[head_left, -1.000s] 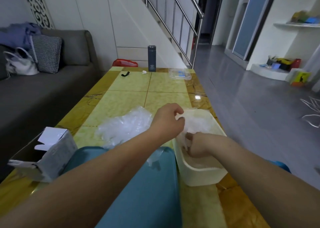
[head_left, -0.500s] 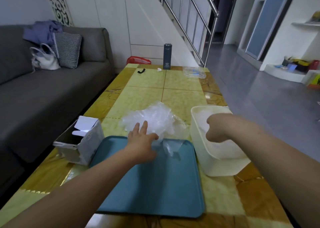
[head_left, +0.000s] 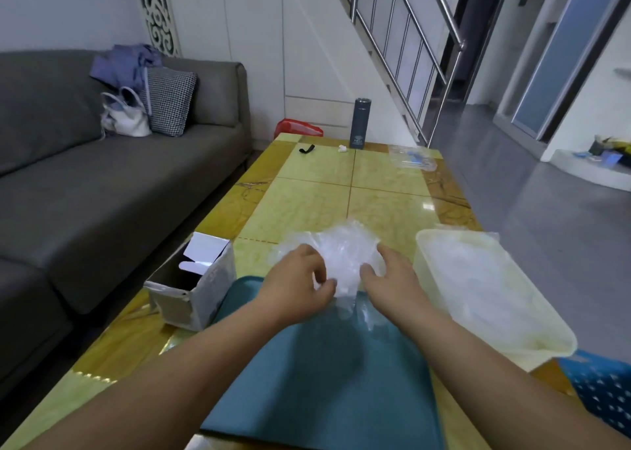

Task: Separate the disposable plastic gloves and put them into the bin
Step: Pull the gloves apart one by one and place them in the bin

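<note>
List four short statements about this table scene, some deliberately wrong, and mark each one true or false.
1. The left hand and the right hand both touch the glove pile. True.
2. The bin stands left of the teal tray. False: it stands to the tray's right.
3. The dark flask stands upright at the far end of the table. True.
4. The cardboard box is sealed shut. False: its flaps are open.
</note>
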`<move>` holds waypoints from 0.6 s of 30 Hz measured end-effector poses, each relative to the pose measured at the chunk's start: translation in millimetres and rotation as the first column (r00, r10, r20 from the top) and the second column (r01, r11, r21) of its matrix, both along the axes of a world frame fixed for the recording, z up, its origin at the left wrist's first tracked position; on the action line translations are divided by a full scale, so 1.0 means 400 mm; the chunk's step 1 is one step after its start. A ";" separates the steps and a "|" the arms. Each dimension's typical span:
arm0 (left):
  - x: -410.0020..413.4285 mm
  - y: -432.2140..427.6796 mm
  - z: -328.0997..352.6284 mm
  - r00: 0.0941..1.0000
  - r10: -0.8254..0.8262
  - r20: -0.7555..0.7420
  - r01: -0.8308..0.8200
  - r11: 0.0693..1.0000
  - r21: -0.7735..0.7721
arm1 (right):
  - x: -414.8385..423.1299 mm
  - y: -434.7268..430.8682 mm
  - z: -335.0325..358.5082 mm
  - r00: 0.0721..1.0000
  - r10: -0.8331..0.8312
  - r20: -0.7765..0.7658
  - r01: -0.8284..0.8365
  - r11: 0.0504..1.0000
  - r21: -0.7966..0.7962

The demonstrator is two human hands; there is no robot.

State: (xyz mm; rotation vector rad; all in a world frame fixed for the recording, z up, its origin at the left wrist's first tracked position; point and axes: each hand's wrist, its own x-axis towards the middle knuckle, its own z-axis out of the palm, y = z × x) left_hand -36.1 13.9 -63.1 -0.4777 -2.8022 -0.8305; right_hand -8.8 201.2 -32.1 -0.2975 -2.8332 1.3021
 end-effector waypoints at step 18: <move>-0.245 0.118 -0.109 0.836 -0.165 0.523 0.186 0.982 0.013 | -0.306 0.024 -0.177 0.950 -0.135 0.281 0.216 0.935 -0.282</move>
